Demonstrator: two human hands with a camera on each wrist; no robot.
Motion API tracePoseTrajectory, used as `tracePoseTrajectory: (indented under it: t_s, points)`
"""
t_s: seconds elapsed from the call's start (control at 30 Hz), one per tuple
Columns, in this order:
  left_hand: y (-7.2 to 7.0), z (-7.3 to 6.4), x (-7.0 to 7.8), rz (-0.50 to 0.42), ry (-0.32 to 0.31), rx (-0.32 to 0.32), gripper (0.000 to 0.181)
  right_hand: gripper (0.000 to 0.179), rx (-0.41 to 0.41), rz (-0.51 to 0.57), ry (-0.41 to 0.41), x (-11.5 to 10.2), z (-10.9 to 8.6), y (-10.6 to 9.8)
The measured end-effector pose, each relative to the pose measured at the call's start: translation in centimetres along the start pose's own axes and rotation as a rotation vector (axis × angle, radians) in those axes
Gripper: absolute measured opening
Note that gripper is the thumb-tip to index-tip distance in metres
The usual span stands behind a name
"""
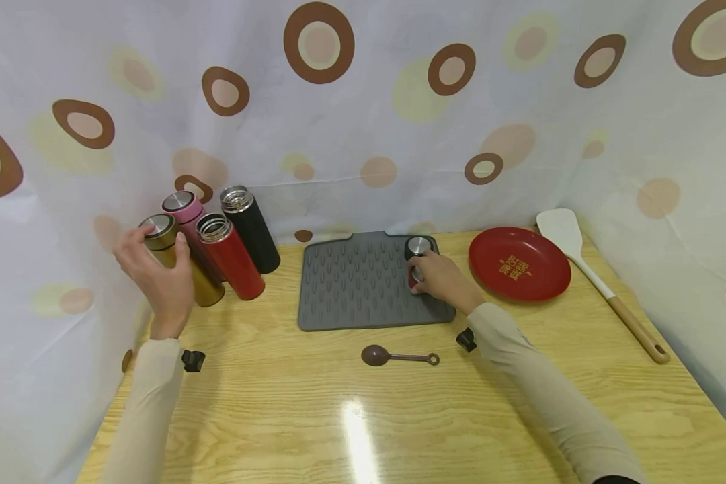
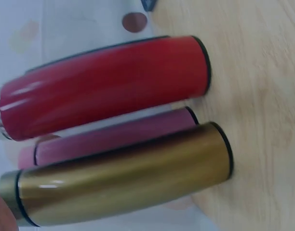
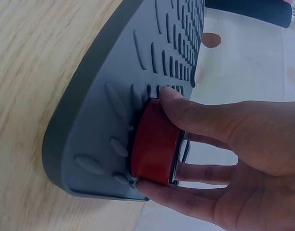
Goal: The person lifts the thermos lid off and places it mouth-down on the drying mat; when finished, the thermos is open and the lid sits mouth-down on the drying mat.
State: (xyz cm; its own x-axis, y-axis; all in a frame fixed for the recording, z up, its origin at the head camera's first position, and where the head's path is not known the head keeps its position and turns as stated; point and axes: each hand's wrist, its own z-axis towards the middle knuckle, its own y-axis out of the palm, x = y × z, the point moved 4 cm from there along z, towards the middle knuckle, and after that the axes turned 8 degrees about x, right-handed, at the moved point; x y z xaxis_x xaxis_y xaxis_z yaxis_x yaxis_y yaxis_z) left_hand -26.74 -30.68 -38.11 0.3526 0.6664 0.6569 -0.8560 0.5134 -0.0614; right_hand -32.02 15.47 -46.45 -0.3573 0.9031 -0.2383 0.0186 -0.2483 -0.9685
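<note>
On the right part of the grey ridged mat (image 1: 363, 289), my right hand (image 1: 444, 275) pinches a red bottle lid (image 3: 157, 144) between thumb and fingers. A black lid with a silver top (image 1: 419, 246) sits just behind it. My left hand (image 1: 163, 275) is raised beside the gold thermos flask (image 2: 123, 183), with thumb and fingers spread near its capped top; whether they touch it cannot be told. The red flask (image 1: 232, 259) and the black flask (image 1: 254, 232) stand without lids. A capped pink flask (image 1: 184, 208) stands behind the gold one.
A brown spoon (image 1: 393, 356) lies in front of the mat. To the mat's right is a red oval plate (image 1: 520, 265) with gold characters. A white spatula with a wooden handle (image 1: 605, 286) lies along the right side. Patterned cloth hangs behind the table.
</note>
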Motion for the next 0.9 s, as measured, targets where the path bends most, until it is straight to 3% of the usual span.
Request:
tracePoseTrajectory:
  t_s: [0.23, 0.43, 0.6, 0.9]
  points:
    - [0.2, 0.2, -2.3, -0.015, -0.052, -0.017, 0.067, 0.053, 0.002, -0.005, -0.008, 0.0, 0.0, 0.1]
    - [0.9, 0.0, -4.6, -0.089, -0.246, -0.113, 0.092, 0.052, -0.008, -0.021, -0.010, 0.0, 0.2, 0.0]
    - [1.1, -0.1, -6.1, -0.080, -0.371, -0.138, 0.090, 0.052, -0.015, -0.024, -0.013, -0.2, 0.5, 0.0]
    - [1.0, -1.2, -6.8, -0.078, -0.365, -0.172, 0.087, 0.052, -0.004, -0.024, -0.002, 0.1, 0.2, 0.2]
